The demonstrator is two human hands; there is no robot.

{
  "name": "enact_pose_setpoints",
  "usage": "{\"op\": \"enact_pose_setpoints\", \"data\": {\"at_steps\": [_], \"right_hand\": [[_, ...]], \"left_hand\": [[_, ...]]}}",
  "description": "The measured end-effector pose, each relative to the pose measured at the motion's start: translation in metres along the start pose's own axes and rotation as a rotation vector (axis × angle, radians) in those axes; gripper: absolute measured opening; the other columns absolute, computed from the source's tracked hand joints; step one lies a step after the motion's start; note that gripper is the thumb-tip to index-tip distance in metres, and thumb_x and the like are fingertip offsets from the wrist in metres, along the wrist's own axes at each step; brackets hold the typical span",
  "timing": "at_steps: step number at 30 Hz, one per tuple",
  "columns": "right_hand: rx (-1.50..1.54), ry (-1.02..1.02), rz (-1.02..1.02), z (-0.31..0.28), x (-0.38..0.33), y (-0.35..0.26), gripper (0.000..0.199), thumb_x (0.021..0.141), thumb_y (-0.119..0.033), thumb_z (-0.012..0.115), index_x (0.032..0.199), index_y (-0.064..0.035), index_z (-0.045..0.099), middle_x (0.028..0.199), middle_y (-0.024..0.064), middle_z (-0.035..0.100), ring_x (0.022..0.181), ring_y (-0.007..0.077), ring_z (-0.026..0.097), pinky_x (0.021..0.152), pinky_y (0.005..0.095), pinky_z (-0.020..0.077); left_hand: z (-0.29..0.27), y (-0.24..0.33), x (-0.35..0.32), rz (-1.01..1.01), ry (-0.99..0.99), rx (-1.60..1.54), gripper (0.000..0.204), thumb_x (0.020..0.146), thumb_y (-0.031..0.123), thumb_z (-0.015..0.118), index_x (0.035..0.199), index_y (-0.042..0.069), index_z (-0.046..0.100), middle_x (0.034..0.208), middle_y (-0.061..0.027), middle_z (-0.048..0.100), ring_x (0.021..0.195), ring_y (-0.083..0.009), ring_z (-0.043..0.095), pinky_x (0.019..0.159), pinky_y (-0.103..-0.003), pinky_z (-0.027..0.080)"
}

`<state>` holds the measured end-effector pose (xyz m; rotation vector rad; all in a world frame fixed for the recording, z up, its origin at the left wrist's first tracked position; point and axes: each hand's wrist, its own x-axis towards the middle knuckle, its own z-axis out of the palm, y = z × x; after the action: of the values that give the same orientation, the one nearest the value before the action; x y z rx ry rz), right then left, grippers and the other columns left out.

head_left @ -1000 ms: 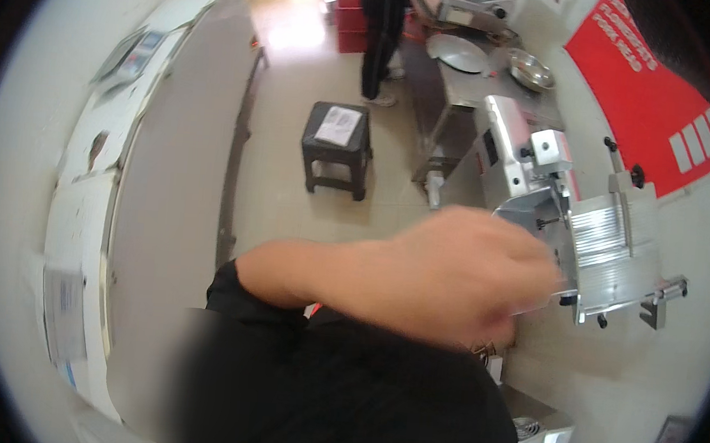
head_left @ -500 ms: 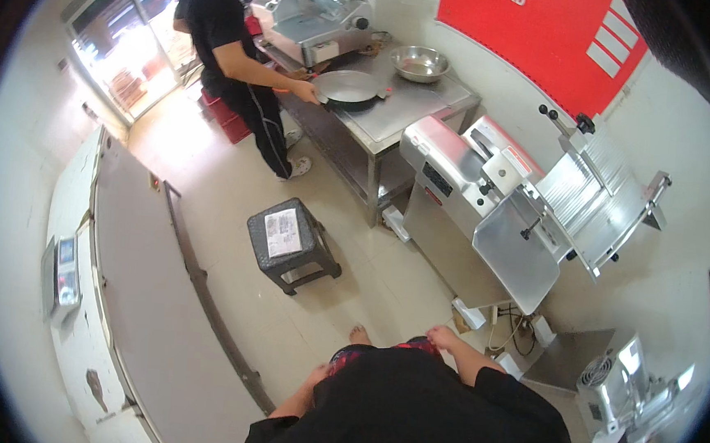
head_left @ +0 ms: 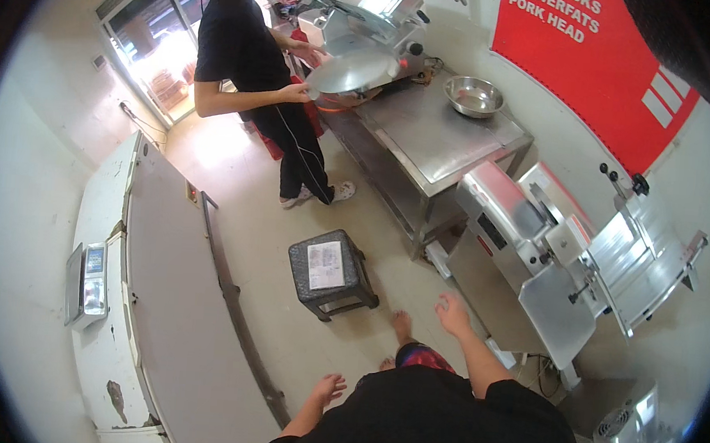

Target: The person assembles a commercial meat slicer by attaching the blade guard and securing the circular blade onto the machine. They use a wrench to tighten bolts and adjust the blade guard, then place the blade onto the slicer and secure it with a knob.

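My left hand (head_left: 328,389) hangs low in front of me with its fingers loosely apart, holding nothing. My right hand (head_left: 453,316) is raised a little ahead of my body, fingers apart and nothing in it. A black plastic stool (head_left: 357,281) stands in front of me, with a sheet of printed paper (head_left: 325,265) lying on its seat. Neither hand touches the stool. A person in black holds a round, flat grey metal disc (head_left: 350,75) tilted over the near left corner of the steel table (head_left: 459,138).
A meat slicer (head_left: 503,219) stands at the right, and another slicer (head_left: 369,25) at the back. A steel bowl (head_left: 473,98) sits on the table. Along the left run a long grey-topped chest (head_left: 177,300) and a scale (head_left: 90,284). A smaller metal machine (head_left: 625,421) is at lower right.
My view has shifted left and I have come nearer the stool. My hands have moved away from my shorts and opened. The person has lifted the disc off the table and now holds it two-handed.
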<state>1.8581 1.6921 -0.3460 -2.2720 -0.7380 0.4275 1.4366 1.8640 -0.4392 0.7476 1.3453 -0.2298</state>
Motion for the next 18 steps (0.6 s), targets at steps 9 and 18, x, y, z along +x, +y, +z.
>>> {"op": "enact_pose_setpoints", "data": {"at_steps": [9, 18], "right_hand": [[0.067, 0.341, -0.261, -0.076, 0.173, -0.094, 0.034, 0.085, -0.013, 0.070, 0.116, -0.0023, 0.060, 0.128, 0.0165, 0.054, 0.122, 0.0377, 0.051, 0.104, 0.0436, 0.0428], [-0.193, 0.522, -0.237, -0.122, 0.248, -0.072, 0.034, 0.081, -0.014, 0.070, 0.114, -0.0056, 0.063, 0.129, 0.0126, 0.053, 0.127, 0.0330, 0.047, 0.105, 0.0497, 0.0401]], "left_hand": [[0.017, 0.093, 0.067, 0.596, -0.119, 0.712, 0.031, 0.101, 0.030, 0.056, 0.124, 0.009, 0.059, 0.113, -0.0078, 0.067, 0.106, -0.0218, 0.064, 0.088, -0.041, 0.051], [0.039, 0.184, 0.096, 0.528, -0.120, 1.096, 0.026, 0.100, 0.027, 0.056, 0.118, 0.009, 0.061, 0.107, -0.0052, 0.067, 0.098, -0.0191, 0.063, 0.082, -0.037, 0.051]]}}
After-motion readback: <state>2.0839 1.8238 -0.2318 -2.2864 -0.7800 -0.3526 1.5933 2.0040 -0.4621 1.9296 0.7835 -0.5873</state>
